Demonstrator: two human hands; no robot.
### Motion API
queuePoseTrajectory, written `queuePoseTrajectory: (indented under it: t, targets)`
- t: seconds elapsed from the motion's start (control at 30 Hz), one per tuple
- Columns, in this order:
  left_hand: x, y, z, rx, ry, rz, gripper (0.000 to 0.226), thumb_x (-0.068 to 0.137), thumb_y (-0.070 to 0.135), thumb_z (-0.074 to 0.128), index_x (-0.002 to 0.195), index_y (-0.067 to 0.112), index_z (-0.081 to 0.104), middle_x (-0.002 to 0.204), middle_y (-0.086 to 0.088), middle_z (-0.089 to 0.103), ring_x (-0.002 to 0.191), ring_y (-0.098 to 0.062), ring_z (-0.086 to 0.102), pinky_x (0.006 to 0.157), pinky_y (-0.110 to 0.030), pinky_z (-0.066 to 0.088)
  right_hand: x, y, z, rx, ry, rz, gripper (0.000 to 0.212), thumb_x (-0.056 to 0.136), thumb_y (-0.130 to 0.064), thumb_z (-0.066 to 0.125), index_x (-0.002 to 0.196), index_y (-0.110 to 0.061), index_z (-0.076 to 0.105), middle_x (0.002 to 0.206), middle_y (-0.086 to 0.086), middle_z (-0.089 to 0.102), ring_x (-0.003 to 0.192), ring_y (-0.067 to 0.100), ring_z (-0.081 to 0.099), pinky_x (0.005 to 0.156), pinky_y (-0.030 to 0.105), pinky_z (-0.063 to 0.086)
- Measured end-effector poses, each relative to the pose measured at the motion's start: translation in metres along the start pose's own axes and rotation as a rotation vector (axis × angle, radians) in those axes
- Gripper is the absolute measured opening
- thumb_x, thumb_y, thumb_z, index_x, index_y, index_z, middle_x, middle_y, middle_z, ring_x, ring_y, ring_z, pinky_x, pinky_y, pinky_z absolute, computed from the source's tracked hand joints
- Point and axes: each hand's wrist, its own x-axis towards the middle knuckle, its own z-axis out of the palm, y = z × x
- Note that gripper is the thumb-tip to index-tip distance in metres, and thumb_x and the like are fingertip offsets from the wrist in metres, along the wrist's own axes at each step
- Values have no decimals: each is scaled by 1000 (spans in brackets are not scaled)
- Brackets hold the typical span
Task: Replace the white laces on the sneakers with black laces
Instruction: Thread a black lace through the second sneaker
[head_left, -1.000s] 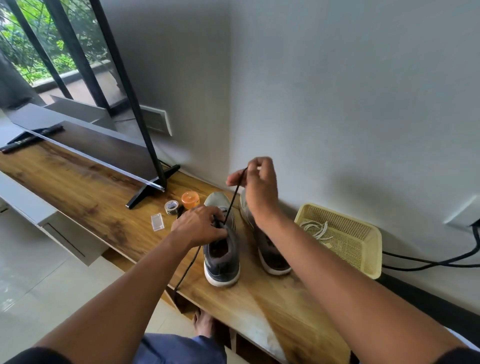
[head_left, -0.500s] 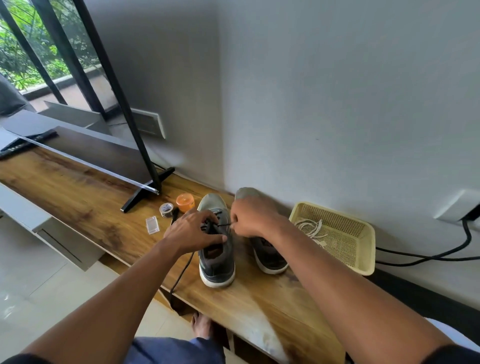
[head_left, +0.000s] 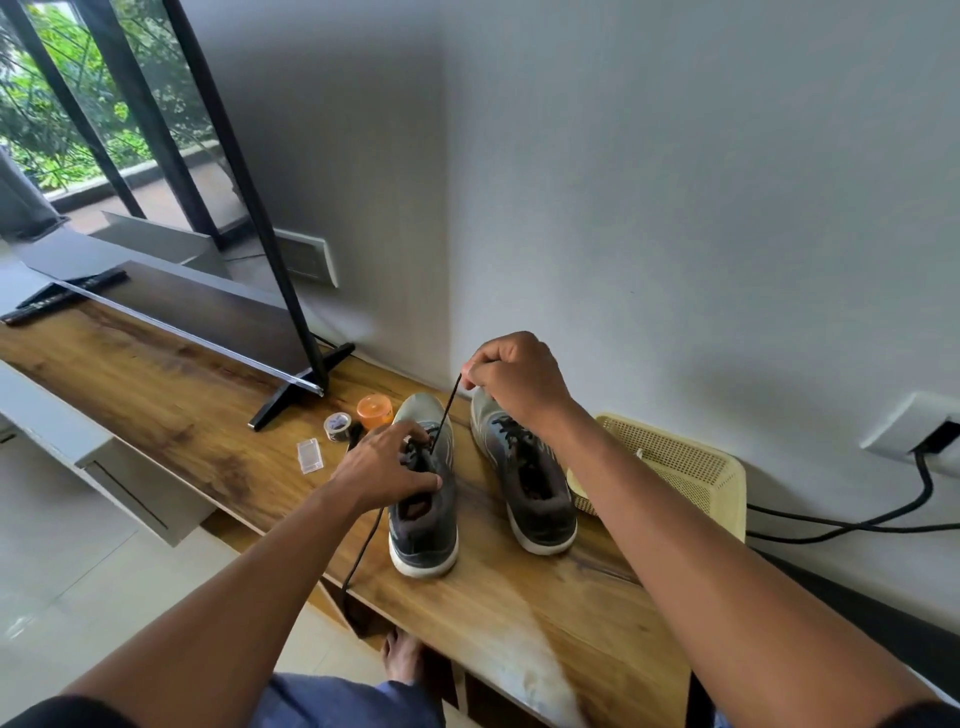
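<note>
Grey sneakers with white soles, black lace, orange tub, perhaps cream-yellow perforated basket.

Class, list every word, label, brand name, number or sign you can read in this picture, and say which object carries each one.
None can be read.
Orange container: no legible print on the lid.
Small tape roll: dark marks, too blurred to read.
Clear plastic piece: no text visible.
Left sneaker and right sneaker: no brand mark can be made out.
</note>
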Motion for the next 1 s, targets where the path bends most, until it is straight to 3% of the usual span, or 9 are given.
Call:
queuePoseTrajectory:
  t: [0.07,0.13,0.2,0.27,0.33,0.43,0.67,0.8,1.0]
  targets:
    - [-3,-3,-2,-30,-33,-24,84,79,55,85,146,34,39,146,-6,53,124,-25,56,91,-39,54,0,2,-2,-158,-71,13,25,85,-34,70,73,-12,73,71,-9,74,71,10,70,70,34,57]
    - [-5,-6,-6,-22,-64,-54,93,80,52,85,152,28,32,147,-9,52,126,-28,57,98,-44,56,-2,6,-2,-450,-118,14,29,84,-52,69,89,-23,71,89,-9,73,82,18,69,72,33,54]
    - [-5,-8,-7,-4,-67,-87,93,82,45,84,154,24,29,144,-12,53,118,-28,60,92,-44,60,-6,10,8,-636,-196,-21,45,82,-58,69,115,-27,65,105,-6,69,95,21,66,77,34,53]
    - [-4,-3,-3,24,-46,-118,92,83,41,81,154,20,28,136,-13,58,109,-29,65,78,-37,60,-12,15,32,-650,-287,-43,55,80,-55,70,124,-23,63,112,-1,68,101,25,67,82,37,56]
    - [-4,5,4,123,-15,-138,87,85,43,79,151,16,30,128,-13,63,110,-30,66,75,-32,54,-21,20,60,-647,-340,-25,52,78,-48,71,120,-19,62,109,3,69,100,28,68,79,36,56]
    - [0,13,13,260,41,-125,64,88,36,74,137,13,41,118,-13,67,107,-31,67,84,-38,56,-27,32,91,-646,-308,-5,40,78,-39,69,110,-16,62,104,8,70,97,31,70,70,35,51]
    - [10,8,6,267,34,-86,23,96,34,61,106,14,58,102,-8,67,82,-22,63,64,-28,45,-17,49,117,-675,-136,-62,24,98,-30,57,106,-11,70,108,15,71,98,34,70,66,36,46]
    - [12,4,4,244,27,-121,16,103,28,53,99,13,57,96,-8,62,78,-19,59,57,-29,40,-15,54,121,-614,-92,-74,19,97,-17,53,98,-8,69,101,16,70,93,36,69,62,35,44]
    - [12,0,5,151,21,-206,7,102,23,51,100,16,52,87,-2,52,73,-15,52,51,-25,35,-12,66,121,-380,-78,100,22,99,-20,49,101,-5,64,105,16,68,98,37,66,70,35,44]
